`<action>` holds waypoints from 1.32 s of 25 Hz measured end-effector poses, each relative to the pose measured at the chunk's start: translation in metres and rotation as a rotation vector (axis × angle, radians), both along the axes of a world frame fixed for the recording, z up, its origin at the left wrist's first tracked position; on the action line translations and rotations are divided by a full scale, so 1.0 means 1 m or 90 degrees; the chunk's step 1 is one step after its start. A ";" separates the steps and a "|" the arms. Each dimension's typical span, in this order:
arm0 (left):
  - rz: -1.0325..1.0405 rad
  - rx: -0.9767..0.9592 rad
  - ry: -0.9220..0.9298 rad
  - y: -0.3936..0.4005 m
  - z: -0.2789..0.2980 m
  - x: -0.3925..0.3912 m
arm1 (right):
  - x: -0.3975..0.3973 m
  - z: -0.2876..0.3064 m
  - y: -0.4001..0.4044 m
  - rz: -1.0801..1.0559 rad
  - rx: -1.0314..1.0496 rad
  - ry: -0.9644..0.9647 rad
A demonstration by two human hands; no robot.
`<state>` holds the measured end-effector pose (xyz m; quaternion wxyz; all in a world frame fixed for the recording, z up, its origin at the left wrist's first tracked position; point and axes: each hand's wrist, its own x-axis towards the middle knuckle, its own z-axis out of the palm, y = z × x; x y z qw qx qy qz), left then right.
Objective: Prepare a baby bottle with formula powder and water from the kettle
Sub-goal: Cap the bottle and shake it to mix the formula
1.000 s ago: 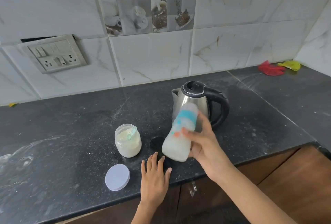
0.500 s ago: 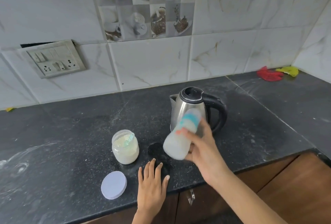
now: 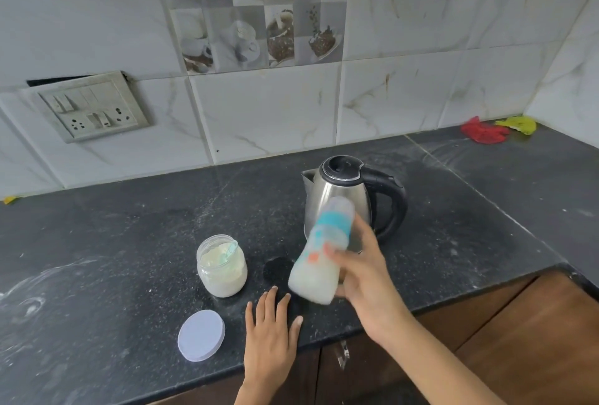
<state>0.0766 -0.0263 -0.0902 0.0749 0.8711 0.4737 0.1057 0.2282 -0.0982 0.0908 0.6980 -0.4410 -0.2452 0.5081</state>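
Right hand (image 3: 366,278) still grips tilted bottle (image 3: 321,255)

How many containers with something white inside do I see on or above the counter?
2. The open jar of powder stands on the counter; the baby bottle is held tilted in the right hand, before the kettle.

I see the bench (image 3: 129,242) as dark speckled stone, matt and dusted with pale powder. At centre right the kettle (image 3: 337,197) has a brushed steel body, softly shiny, with a glossy black plastic lid and handle. The baby bottle (image 3: 319,262) looks like cloudy translucent plastic. The jar (image 3: 222,270) is clear plastic; its lid (image 3: 201,335) is matt. The wall tiles (image 3: 265,116) are glossy marble-patterned ceramic.
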 end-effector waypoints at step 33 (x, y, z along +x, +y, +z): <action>0.005 0.004 -0.008 0.000 0.001 0.002 | 0.007 0.011 -0.005 0.136 0.041 0.200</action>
